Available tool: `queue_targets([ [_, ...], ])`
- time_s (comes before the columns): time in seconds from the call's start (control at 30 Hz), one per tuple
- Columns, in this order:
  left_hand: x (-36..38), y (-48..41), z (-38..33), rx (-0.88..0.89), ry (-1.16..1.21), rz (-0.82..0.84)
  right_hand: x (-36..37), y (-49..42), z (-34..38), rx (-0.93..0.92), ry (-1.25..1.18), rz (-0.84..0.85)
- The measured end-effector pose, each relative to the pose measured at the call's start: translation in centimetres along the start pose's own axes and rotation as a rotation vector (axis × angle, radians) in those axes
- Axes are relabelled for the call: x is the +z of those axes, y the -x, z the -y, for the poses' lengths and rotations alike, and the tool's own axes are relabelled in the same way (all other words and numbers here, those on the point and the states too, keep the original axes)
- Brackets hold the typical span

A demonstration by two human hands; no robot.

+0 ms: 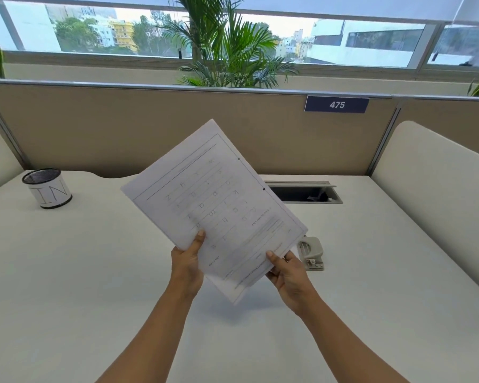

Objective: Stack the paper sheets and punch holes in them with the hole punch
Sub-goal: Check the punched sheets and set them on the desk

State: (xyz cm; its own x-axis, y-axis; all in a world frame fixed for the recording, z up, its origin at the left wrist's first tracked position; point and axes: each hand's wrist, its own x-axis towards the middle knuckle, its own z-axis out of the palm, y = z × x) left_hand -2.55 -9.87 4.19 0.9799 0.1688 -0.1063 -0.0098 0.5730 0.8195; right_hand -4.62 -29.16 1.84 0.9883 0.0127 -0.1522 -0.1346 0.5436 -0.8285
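A stack of white printed paper sheets [216, 200] is held up above the desk, tilted, with two small dark holes along its right edge. My left hand [187, 265] grips the stack's lower left edge, thumb on the front. My right hand [285, 275] grips the lower right edge, thumb on the front too. A grey hole punch [311, 254] rests on the white desk [94, 272] just right of my right hand, partly hidden by the sheets' corner.
A black mesh cup [48, 187] with a white label stands at the desk's far left. An open cable hatch [304, 192] lies in the desk behind the sheets. Beige partition panels [150, 125] enclose the desk at the back and sides.
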Motion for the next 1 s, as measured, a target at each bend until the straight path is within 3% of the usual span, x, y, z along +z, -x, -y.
queue_targets([
  [0.17, 0.5, 0.7, 1.1, 0.004, 0.062, 0.012, 1.3, 0.1, -0.6, -0.052, -0.042, -0.038],
  [0.47, -3.2, -1.7, -2.7, 0.098, 0.06, -0.075, -1.5, -0.4, 3.4, -0.187, 0.263, -0.088],
  [0.77, -6.9, -3.1, -5.0, -0.11, -0.62, 0.154, -2.0, -0.5, 6.1, -0.245, 0.521, -0.101],
  [1.0, -6.7, -3.1, -4.1, -0.037, -0.659, 0.108, -1.7, -0.4, 5.4, -0.249, 0.555, -0.106],
])
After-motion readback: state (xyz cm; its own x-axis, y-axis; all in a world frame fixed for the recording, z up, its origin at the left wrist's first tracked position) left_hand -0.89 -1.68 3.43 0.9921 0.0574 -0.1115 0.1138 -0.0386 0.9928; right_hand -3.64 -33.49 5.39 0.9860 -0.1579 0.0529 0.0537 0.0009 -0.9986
